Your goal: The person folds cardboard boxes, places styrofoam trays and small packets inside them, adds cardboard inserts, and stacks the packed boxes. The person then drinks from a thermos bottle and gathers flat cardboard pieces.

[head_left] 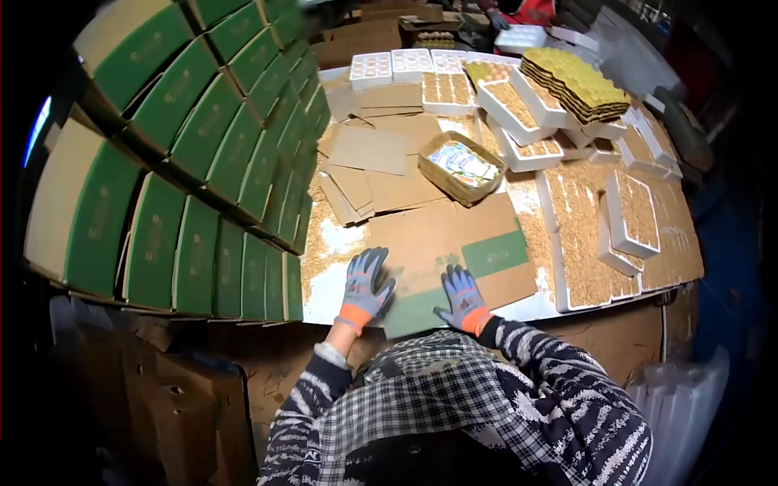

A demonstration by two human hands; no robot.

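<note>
A flat cardboard carton (pixel 438 243) with green printed panels lies on the table in front of me. My left hand (pixel 366 283), in a grey glove with an orange cuff, is at its left edge with the fingers spread. My right hand (pixel 463 300), gloved the same way, rests on the carton's near part, fingers stretched out. Neither hand holds anything. Beyond the carton stands a brown basket (pixel 462 168) with printed packets in it. Loose cardboard sheets (pixel 371 151) lie behind and to the left of the basket.
Green boxes (pixel 194 121) are stacked high on the left. White foam trays (pixel 632 212) with grainy filling cover the right side, with yellow egg trays (pixel 571 77) piled behind. More white trays (pixel 371 70) line the far edge. A person in red (pixel 535 11) is at the back.
</note>
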